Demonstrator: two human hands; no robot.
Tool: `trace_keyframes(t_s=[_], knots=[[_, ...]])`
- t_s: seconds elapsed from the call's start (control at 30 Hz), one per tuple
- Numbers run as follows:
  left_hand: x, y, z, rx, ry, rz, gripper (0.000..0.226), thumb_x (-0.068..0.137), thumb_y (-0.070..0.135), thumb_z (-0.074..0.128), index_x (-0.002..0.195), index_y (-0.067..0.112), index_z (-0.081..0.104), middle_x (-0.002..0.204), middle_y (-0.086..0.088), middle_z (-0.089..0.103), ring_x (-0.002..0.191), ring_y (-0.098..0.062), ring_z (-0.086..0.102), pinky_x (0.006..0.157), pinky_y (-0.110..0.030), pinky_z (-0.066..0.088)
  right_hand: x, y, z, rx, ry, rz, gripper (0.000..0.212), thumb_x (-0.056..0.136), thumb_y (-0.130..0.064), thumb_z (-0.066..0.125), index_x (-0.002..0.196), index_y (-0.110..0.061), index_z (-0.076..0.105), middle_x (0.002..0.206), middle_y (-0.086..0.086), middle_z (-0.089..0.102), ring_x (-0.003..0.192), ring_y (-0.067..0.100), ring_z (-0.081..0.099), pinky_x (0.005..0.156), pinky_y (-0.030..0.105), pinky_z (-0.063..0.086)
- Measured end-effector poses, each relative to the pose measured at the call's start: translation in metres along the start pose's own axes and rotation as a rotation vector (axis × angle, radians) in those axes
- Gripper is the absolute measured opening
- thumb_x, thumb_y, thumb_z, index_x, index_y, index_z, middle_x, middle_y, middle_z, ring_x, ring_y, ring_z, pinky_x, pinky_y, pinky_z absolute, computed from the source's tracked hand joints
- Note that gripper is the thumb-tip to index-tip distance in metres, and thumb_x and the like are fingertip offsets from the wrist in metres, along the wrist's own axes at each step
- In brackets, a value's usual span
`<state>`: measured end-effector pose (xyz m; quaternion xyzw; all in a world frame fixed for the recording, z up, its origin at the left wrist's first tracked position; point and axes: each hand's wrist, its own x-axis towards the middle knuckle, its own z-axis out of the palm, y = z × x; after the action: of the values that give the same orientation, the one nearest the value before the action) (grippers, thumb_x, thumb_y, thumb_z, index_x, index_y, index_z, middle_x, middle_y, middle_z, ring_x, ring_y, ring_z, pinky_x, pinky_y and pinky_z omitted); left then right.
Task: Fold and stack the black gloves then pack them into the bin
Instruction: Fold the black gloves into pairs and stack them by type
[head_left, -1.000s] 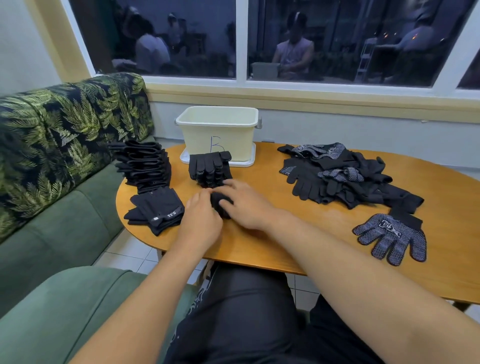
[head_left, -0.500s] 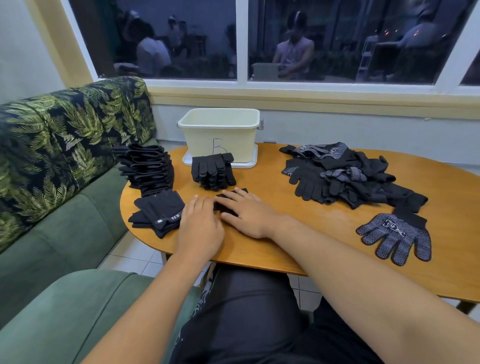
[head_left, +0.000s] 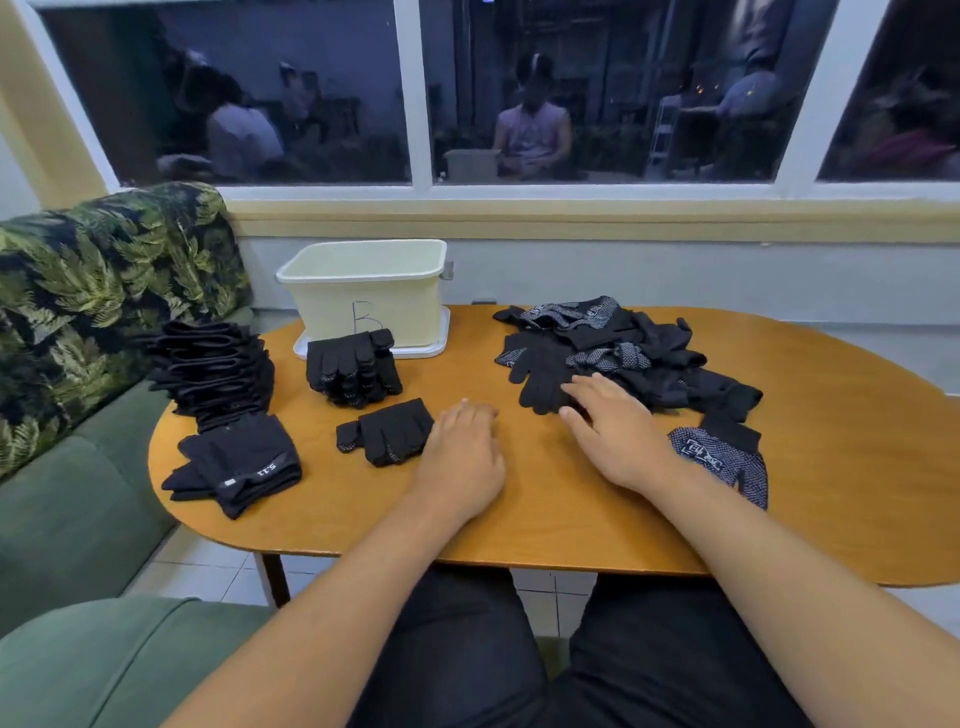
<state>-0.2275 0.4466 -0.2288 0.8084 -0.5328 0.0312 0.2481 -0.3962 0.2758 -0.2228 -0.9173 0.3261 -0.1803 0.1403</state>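
A folded black glove (head_left: 388, 431) lies flat on the wooden table (head_left: 545, 509), just left of my left hand (head_left: 464, 457), which rests open on the tabletop and holds nothing. My right hand (head_left: 615, 431) is open, its fingertips touching the near edge of the loose pile of black gloves (head_left: 613, 353) at the right. A small stack of folded gloves (head_left: 353, 369) sits in front of the cream bin (head_left: 363, 291), which is marked B. One dotted glove (head_left: 727, 457) lies alone beside my right wrist.
A tall stack of folded black gloves (head_left: 213, 369) and a lower stack (head_left: 239, 467) stand at the table's left end. A green sofa with a leaf-print back (head_left: 78, 312) borders the left side. The bin stands on a white lid by the wall.
Both hands have let go of the folded glove, which now lies uncovered on the table. My right hand has moved right to the loose pile; my left has shifted right off the glove.
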Motion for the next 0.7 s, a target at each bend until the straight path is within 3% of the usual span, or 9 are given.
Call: trace_keyframes(t_s=[0.23, 0.37, 0.43, 0.5, 0.6, 0.7], knots=[[0.047, 0.047, 0.035, -0.028, -0.028, 0.152, 0.044, 0.106, 0.021, 0.049, 0.15, 0.018, 0.051, 0.155, -0.001, 0.052, 0.155, -0.021, 0.032, 0.13, -0.039, 0.022, -0.015, 0.059, -0.047, -0.007, 0.133, 0.136, 0.043, 0.113, -0.035, 0.044, 0.153, -0.025, 0.055, 0.163, -0.006, 0.046, 0.155, 0.017, 0.033, 0.126, 0.046, 0.033], [0.057, 0.064, 0.05, -0.092, -0.044, 0.253, 0.039, 0.103, 0.019, 0.055, 0.142, 0.02, 0.059, 0.147, 0.003, 0.058, 0.152, -0.019, 0.038, 0.127, -0.042, 0.028, -0.041, 0.09, -0.057, 0.025, 0.172, 0.247, 0.033, 0.102, -0.009, 0.051, 0.12, -0.03, 0.07, 0.129, -0.01, 0.062, 0.127, 0.019, 0.05, 0.104, 0.044, 0.047], [0.054, 0.071, 0.055, -0.131, -0.052, 0.348, 0.033, 0.103, 0.023, 0.056, 0.135, 0.023, 0.064, 0.14, 0.008, 0.06, 0.143, -0.015, 0.044, 0.121, -0.043, 0.034, -0.055, 0.098, -0.062, -0.007, 0.135, 0.275, 0.037, 0.096, -0.002, 0.052, 0.1, -0.036, 0.067, 0.11, -0.015, 0.062, 0.112, 0.019, 0.054, 0.089, 0.038, 0.047], [0.048, 0.078, 0.055, -0.182, -0.128, 0.476, 0.028, 0.106, 0.031, 0.055, 0.131, 0.028, 0.067, 0.133, 0.013, 0.06, 0.133, -0.01, 0.047, 0.113, -0.039, 0.04, -0.066, 0.101, -0.063, -0.014, 0.093, 0.289, 0.041, 0.095, -0.001, 0.053, 0.09, -0.041, 0.065, 0.102, -0.016, 0.064, 0.106, 0.019, 0.057, 0.085, 0.039, 0.049], [0.037, 0.087, 0.05, -0.182, -0.312, 0.658, 0.031, 0.111, 0.044, 0.051, 0.137, 0.037, 0.066, 0.131, 0.016, 0.057, 0.127, -0.005, 0.046, 0.108, -0.032, 0.038, -0.075, 0.099, -0.058, 0.0, 0.097, 0.265, 0.037, 0.097, -0.008, 0.054, 0.091, -0.042, 0.069, 0.104, -0.017, 0.07, 0.101, 0.016, 0.063, 0.085, 0.043, 0.055], [0.032, 0.077, 0.044, -0.095, -0.331, 0.715, 0.034, 0.112, 0.05, 0.046, 0.135, 0.039, 0.068, 0.136, 0.018, 0.058, 0.131, -0.005, 0.046, 0.114, -0.034, 0.033, -0.076, 0.085, -0.055, 0.095, 0.118, 0.206, 0.033, 0.1, -0.011, 0.055, 0.101, -0.037, 0.075, 0.101, -0.02, 0.075, 0.094, 0.01, 0.069, 0.084, 0.038, 0.058]])
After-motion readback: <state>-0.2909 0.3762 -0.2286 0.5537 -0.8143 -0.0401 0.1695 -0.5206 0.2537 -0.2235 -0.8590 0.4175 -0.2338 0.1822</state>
